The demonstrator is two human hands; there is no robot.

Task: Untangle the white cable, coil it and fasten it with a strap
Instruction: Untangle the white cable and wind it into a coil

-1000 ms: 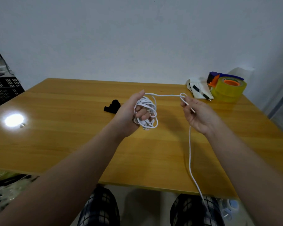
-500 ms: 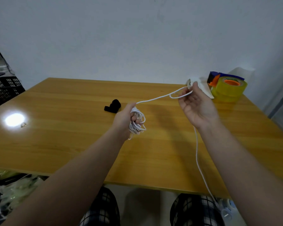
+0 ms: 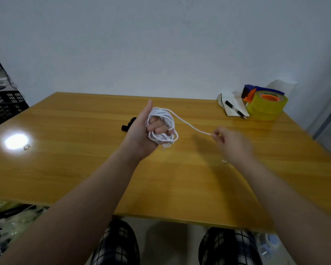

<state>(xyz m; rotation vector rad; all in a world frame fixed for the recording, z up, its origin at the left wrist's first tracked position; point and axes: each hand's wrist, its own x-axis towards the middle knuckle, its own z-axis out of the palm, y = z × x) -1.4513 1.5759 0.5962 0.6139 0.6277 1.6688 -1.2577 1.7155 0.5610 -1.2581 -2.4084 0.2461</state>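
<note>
The white cable [image 3: 161,127] is wound in several loops around the fingers of my left hand [image 3: 143,134], which holds the coil above the middle of the wooden table [image 3: 84,159], thumb pointing up. One strand runs from the top of the coil down and right to my right hand [image 3: 230,143], which pinches it at the fingertips; this hand is blurred. A black strap [image 3: 128,126] lies on the table just behind my left hand, partly hidden by it.
At the back right corner stand a yellow tape roll with an orange core [image 3: 267,106], a blue dispenser and a notepad with a black pen [image 3: 234,109]. A small metal piece [image 3: 26,147] lies at the left by a light glare. Black crates [image 3: 5,106] stand left of the table.
My left hand has turned palm up with more loops on it. My right hand came down from the far right toward the table's middle, and the strand hanging over the front edge is gone.
</note>
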